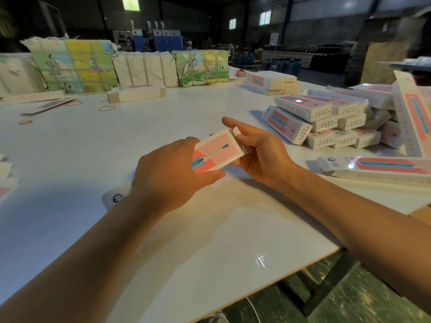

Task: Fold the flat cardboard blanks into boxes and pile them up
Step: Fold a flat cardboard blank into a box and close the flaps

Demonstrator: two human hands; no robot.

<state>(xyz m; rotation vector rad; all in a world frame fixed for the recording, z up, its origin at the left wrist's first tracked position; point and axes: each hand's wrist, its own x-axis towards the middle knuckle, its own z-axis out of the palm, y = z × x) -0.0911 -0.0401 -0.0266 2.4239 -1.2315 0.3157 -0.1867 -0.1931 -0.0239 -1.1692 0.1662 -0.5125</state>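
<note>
Both hands are on one box [214, 155] at the centre of the frame, held just above the white table [163, 241]; the left hand [172, 173] wraps the near end, thumb under and fingers curled over the pink printed face; the right hand [258, 155] cups the far end, lower fingers curled under it and the forefinger stretched out straight past the small end flap [237, 131], which stands open (I'd judge that flap is the bit being tucked now).

How far along? A fair way, by the look of it; at the right of the frame a pile of finished boxes [326, 122] is stacked several deep, some lying askew, one tall box [412, 117] leaning at the right edge; so plenty is folded and piled already.

What's left is plain too; a stack of flat blanks [136, 93] sits at upper centre-left, a second stack [270, 82] at upper centre-right, and more flat pieces [377, 167] lie at the right edge near the right forearm.

As for containers, the strapped paper bundles [72, 66] along the upper left stay wrapped, contents hidden; the box in hand shows nothing inside; loose rubber bands [106, 108] dot the table at left.
</note>
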